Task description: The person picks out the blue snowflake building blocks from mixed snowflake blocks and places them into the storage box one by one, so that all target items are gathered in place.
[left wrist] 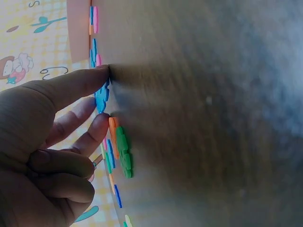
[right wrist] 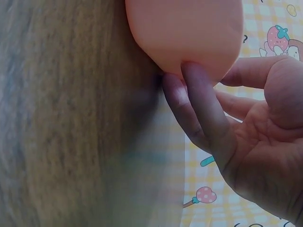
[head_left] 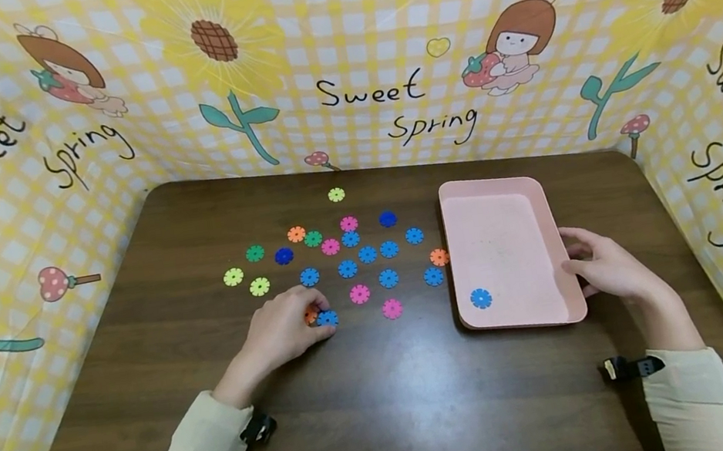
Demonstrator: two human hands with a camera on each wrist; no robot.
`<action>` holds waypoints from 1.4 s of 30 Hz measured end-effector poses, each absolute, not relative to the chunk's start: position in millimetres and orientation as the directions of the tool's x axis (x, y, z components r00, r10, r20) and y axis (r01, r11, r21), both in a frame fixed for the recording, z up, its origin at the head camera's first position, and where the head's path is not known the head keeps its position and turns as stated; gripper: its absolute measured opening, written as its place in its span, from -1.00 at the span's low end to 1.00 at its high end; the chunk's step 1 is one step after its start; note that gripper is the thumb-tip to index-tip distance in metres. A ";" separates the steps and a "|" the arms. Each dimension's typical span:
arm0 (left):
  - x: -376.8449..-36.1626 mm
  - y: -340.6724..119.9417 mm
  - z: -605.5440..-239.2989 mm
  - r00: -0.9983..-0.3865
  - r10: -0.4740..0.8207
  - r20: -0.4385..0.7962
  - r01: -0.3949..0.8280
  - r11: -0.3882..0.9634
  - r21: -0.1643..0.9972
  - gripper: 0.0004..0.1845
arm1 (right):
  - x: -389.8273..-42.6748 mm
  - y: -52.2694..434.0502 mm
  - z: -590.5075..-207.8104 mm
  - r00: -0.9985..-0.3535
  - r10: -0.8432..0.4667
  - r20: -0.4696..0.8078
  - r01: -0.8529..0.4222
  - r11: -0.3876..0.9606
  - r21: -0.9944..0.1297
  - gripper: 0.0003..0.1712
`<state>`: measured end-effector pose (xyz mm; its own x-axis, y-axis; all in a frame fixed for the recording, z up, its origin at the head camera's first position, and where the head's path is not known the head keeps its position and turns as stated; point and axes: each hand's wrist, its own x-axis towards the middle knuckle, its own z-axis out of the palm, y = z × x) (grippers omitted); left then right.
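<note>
My left hand (head_left: pixel 285 326) pinches a blue notched plastic disc (head_left: pixel 328 318) between thumb and finger, low over the table. In the left wrist view the same blue disc (left wrist: pixel 101 97) stands tilted on edge between the fingertips. An orange disc (head_left: pixel 311 315) lies partly hidden under that hand, and a green disc (left wrist: pixel 124 151) shows close to the fingers in the left wrist view. A shallow pink tray (head_left: pixel 502 251) has one blue disc (head_left: pixel 481 298) inside. My right hand (head_left: pixel 609 266) grips the tray's right side wall, with fingers against its outside (right wrist: pixel 189 33).
Several loose discs lie left of the tray, among them a pink disc (head_left: pixel 392 309), a yellow-green disc (head_left: pixel 337 195) and a dark blue disc (head_left: pixel 388 219). An orange disc (head_left: pixel 439 257) lies against the tray's left wall. A checked cloth (head_left: pixel 362 38) walls the brown table (head_left: pixel 389 408).
</note>
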<state>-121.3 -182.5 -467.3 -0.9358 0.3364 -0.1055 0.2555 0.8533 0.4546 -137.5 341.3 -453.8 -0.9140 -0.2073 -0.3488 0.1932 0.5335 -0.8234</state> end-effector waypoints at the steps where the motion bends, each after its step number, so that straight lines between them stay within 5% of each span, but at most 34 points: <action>1: -121.1 -182.2 -467.6 -0.936 0.338 -0.101 0.257 0.849 0.462 -0.68 | -137.7 340.9 -453.7 -0.914 -0.208 -0.348 0.192 0.533 -0.824 -0.21; 22: -131.4 -167.5 -462.7 -0.930 0.368 -0.011 0.279 0.724 0.631 -0.70 | -139.8 339.5 -452.2 -0.913 -0.213 -0.349 0.189 0.537 -0.822 -0.20; 42: -165.3 -58.7 -448.8 -0.872 0.485 0.070 0.344 0.504 0.792 -0.69 | -140.2 341.0 -455.4 -0.912 -0.215 -0.349 0.193 0.526 -0.828 -0.21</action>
<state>-165.3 -58.7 -448.8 -0.8720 0.4845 0.0702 0.3441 0.5045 0.7919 -140.2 341.0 -455.4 -0.9120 -0.2152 -0.3492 0.1929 0.5262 -0.8282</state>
